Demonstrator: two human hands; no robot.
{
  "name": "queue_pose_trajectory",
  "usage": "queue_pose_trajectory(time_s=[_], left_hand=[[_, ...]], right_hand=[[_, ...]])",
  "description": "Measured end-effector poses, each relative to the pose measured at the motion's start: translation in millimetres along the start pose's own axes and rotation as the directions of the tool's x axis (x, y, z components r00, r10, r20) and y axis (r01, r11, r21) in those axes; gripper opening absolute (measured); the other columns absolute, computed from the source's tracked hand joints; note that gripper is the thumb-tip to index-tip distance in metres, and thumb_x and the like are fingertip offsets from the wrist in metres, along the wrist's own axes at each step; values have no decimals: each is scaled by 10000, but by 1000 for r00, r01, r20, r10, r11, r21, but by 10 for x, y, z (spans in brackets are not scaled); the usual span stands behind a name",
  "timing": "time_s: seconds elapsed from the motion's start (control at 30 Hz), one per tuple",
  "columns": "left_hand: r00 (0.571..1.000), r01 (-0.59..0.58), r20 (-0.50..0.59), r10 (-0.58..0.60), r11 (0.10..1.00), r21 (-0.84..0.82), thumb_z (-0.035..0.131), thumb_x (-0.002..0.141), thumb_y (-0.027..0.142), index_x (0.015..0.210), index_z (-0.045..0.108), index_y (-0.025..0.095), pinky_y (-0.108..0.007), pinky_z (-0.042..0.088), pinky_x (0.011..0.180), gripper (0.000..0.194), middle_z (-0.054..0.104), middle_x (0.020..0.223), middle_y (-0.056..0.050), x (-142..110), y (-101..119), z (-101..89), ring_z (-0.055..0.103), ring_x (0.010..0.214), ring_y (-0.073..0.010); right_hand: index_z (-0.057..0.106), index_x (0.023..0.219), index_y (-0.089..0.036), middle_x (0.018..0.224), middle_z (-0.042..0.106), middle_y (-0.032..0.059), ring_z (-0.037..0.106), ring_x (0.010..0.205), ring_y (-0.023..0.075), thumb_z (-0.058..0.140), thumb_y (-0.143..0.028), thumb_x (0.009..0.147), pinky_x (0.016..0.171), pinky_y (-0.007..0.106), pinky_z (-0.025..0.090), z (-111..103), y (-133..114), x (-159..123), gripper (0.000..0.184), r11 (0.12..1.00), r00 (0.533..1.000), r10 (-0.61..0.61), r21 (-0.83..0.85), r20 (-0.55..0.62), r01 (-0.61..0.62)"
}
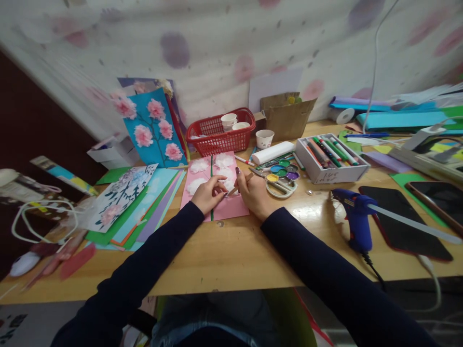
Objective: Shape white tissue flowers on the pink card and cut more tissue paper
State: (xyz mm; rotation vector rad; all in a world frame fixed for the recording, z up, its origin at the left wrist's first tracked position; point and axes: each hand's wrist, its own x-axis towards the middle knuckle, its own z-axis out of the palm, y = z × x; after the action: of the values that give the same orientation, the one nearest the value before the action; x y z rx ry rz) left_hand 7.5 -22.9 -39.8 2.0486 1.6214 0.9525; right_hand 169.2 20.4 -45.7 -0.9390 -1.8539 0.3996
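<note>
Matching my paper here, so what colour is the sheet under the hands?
Pink sheet, clearest in the head view.

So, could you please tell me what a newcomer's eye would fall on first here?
Probably the bright blue card with fluffy pink blossoms, standing at the back left, beside the red plastic lattice basket. Next, near the centre, comes the pink card with fluffy white tufts, with the left hand and right hand over it. The dark blue glue gun also stands out on the right.
</note>
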Motion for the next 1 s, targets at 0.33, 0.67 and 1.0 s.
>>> queue_pose_trajectory(time_s=[0.33, 0.67, 1.0], left_hand=[[997, -77, 18, 75, 951, 300, 740, 645, 297, 1028, 588, 190, -423, 395, 904, 426, 652, 1077, -82, -121, -155, -213, 548, 1036, -268], [999, -47, -6, 51, 951, 306, 717, 673, 328, 998, 612, 181, -428, 390, 897, 372, 667, 1037, -89, -156, -188, -217, 565, 1001, -269], [991, -25, -122, 60, 962, 272, 460, 824, 217, 815, 680, 197, -367, 455, 877, 222, 716, 903, -68, -546, -346, -769, 630, 895, -210]], right_hand=[[562, 642, -186, 534, 588, 31, 516, 488, 128, 244, -398, 943, 508, 238, 304, 19, -43, -3, 486, 993, 998, -20, -112, 55, 26], [534, 543, -194, 446, 516, 0, 514, 457, 127, 302, -423, 914, 504, 251, 366, -18, 18, 19, 494, 964, 968, 207, 201, -141, -176], [497, 508, -191, 362, 425, -39, 403, 330, 91, 411, -548, 832, 365, 225, 307, 26, 88, 63, 490, 758, 851, 508, 537, -131, -370]])
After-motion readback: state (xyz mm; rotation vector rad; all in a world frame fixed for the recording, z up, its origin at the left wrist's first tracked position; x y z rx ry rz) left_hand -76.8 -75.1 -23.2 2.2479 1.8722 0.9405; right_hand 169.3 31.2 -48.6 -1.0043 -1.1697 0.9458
